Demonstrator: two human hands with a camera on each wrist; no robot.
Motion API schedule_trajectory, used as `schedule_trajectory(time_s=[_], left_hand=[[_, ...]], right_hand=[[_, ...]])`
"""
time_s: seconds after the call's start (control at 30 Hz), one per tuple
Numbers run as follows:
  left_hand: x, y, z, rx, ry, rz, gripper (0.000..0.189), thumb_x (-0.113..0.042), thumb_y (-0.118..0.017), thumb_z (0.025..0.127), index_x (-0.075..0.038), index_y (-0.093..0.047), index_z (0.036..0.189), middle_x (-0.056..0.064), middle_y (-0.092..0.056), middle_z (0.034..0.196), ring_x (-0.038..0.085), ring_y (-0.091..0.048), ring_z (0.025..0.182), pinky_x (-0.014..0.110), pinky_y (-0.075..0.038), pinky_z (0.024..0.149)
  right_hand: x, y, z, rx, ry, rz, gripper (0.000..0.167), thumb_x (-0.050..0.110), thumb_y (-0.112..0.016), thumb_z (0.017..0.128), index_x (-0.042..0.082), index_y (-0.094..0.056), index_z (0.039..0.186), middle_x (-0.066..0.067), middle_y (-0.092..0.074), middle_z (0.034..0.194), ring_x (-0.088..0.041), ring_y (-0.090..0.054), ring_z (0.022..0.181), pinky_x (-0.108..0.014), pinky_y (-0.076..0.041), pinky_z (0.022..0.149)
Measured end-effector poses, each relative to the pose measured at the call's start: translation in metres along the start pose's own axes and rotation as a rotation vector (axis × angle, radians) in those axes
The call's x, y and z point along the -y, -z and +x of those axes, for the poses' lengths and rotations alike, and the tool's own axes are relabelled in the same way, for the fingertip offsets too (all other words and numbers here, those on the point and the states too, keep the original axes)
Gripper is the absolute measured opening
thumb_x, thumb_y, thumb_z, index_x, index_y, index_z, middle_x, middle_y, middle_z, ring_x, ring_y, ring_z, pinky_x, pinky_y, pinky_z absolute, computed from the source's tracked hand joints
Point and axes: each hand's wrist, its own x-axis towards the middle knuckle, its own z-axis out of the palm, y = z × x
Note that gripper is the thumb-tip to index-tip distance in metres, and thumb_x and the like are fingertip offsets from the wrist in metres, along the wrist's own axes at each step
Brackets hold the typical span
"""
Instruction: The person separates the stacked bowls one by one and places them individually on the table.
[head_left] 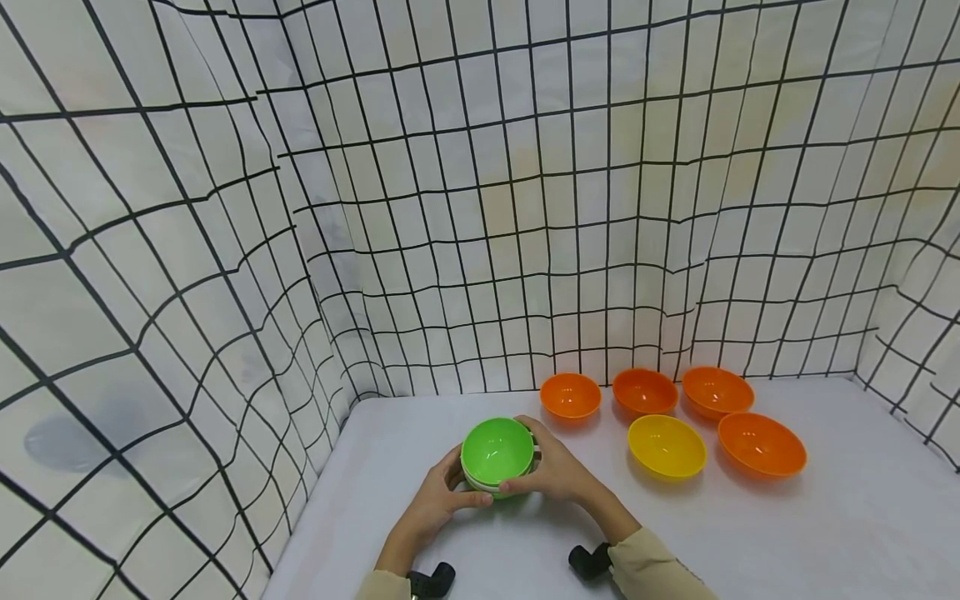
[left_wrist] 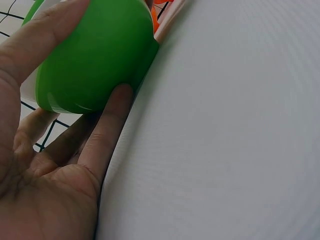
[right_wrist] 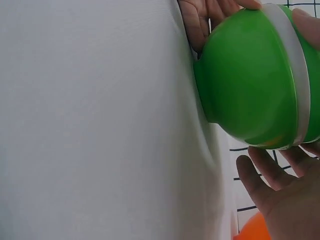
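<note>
A stack of nested bowls stands on the white table in front of me, between my two hands. On top is a green bowl (head_left: 497, 450); in the right wrist view a white bowl's rim (right_wrist: 299, 80) shows as a band between it and a lower green bowl (right_wrist: 245, 82). My left hand (head_left: 435, 504) grips the stack from the left, thumb near the front and fingers along its side. From the right, my right hand (head_left: 553, 471) holds it with the thumb at the front and fingers round the far side. The inside of the lower bowls is hidden.
To the right stand a yellow bowl (head_left: 667, 447) and several orange bowls, among them a small one (head_left: 570, 397) nearest the stack and a large one (head_left: 762, 446) farthest right. A white wall with a black grid (head_left: 480, 250) encloses the table's (head_left: 847, 517) back and sides.
</note>
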Motion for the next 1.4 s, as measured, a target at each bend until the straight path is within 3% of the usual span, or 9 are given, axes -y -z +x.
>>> schedule_trajectory(time_s=[0.23,0.47,0.67,1.03,1.4], left_hand=[[-0.0004,0.0001,-0.0002,-0.002,0.0,-0.007,0.097,-0.014,-0.09,0.078,-0.018,-0.036,0.159,0.009,-0.041,0.163,0.037,-0.036,0.152,0.054,-0.027,0.128],[0.0011,0.0001,0.0003,0.002,-0.008,0.002,0.097,-0.016,-0.09,0.078,-0.02,-0.036,0.159,0.008,-0.041,0.163,0.036,-0.036,0.152,0.055,-0.026,0.128],[0.0038,0.0009,0.0012,0.002,-0.012,0.01,0.096,-0.018,-0.09,0.078,-0.022,-0.037,0.158,0.006,-0.044,0.161,0.034,-0.037,0.152,0.055,-0.027,0.128],[0.0027,0.0005,0.0009,0.001,-0.012,0.007,0.096,-0.017,-0.09,0.078,-0.02,-0.037,0.158,0.007,-0.045,0.161,0.035,-0.038,0.151,0.055,-0.027,0.128],[0.0027,0.0002,0.0011,0.001,-0.01,0.006,0.097,-0.018,-0.09,0.078,-0.021,-0.036,0.159,0.007,-0.043,0.162,0.035,-0.039,0.15,0.054,-0.029,0.127]], right_hand=[[-0.0007,-0.0004,0.0007,0.018,-0.005,0.0,0.109,0.041,-0.093,0.071,0.015,-0.031,0.158,-0.008,-0.049,0.152,-0.03,-0.053,0.133,-0.061,-0.045,0.114],[-0.002,-0.0035,0.0011,0.043,0.022,0.012,0.118,0.039,-0.094,0.07,0.008,-0.023,0.16,-0.01,-0.048,0.153,-0.029,-0.052,0.135,-0.064,-0.038,0.119],[-0.0033,-0.0049,0.0016,0.043,0.029,0.021,0.112,0.04,-0.094,0.07,0.016,-0.028,0.157,-0.005,-0.05,0.15,-0.025,-0.054,0.132,-0.059,-0.041,0.118],[-0.001,-0.0042,0.0003,0.032,0.016,0.052,0.108,0.038,-0.095,0.069,0.017,-0.032,0.155,-0.005,-0.052,0.148,-0.025,-0.055,0.13,-0.057,-0.044,0.116],[0.004,0.0012,-0.0011,-0.01,0.015,0.042,0.108,0.04,-0.093,0.07,0.018,-0.033,0.157,-0.005,-0.05,0.152,-0.027,-0.053,0.134,-0.062,-0.04,0.118]])
